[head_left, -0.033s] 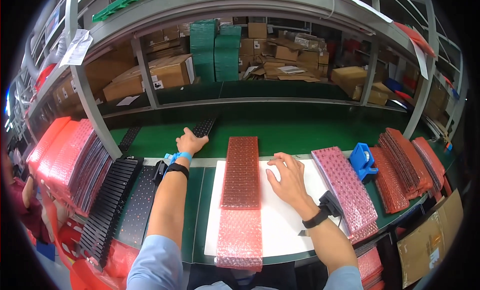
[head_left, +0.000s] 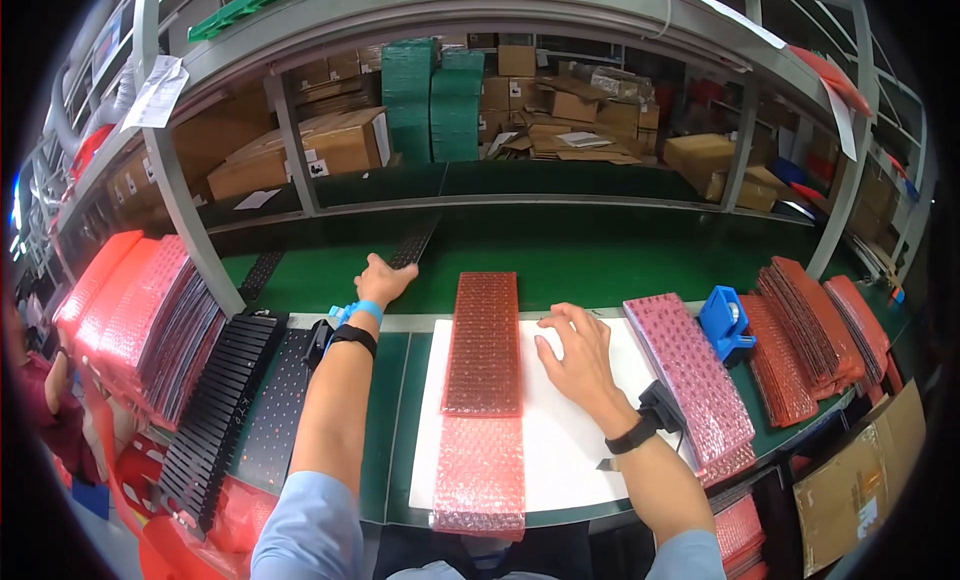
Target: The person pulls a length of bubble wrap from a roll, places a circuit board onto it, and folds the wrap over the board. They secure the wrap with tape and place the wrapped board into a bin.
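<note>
My left hand reaches out over the green belt, its fingers closed round the near end of a black panel with rows of small dots. Its fingertips are partly hidden. Empty, with thumb and fingers apart, my right hand hovers over the white sheet. Between my arms lies a red bubble-wrap bag with a dark panel inside its far part. The near part of the bag is flat and hangs slightly over the table's front edge.
Left of me are a slotted black rack, a dotted black panel and stacked pink bubble-wrap packs. To the right are a pink bubble-wrap stack, a blue tape dispenser and red wrapped packs. Frame posts rise beyond.
The far end of the black panel in my left hand has risen slightly and moved away from me. My right hand and the red bag have barely moved.
</note>
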The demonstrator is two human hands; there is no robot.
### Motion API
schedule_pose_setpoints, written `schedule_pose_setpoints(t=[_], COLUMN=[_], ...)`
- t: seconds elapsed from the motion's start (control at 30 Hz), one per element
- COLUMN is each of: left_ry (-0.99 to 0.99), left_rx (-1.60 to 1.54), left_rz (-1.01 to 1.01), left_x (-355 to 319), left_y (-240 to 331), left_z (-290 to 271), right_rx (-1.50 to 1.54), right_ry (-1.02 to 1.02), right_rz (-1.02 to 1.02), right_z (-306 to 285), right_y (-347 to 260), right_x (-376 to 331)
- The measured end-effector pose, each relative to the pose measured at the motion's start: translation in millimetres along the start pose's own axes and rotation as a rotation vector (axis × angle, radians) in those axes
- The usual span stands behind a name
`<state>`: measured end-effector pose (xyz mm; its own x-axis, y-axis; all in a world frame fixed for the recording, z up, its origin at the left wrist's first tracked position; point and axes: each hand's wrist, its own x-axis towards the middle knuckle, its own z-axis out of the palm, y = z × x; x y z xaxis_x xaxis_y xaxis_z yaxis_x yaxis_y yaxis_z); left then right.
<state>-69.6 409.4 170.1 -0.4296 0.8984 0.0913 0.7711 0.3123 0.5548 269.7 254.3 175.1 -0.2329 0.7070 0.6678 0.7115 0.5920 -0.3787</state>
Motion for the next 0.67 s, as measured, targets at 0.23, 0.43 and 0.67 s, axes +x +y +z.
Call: schedule_pose_setpoints(t=[0.23, 0.43, 0.67], left_ry=[-0.564, -0.819, -1.067], left_rx=[-1.607, -1.669, -1.571], left_rz=[-0.099, 0.027, 0.126], left_x=[-122, -237, -227], left_y=[54, 60, 35], left_z=[-22, -16, -28], right_rx=[0.34, 0.907, 0.033], right_ry=[-0.003, -0.097, -0.441], right_rz=[0.207, 0.646, 0.583], right_z=[11, 32, 43], right_y=[16, -42, -51], right_x=[20, 83, 83])
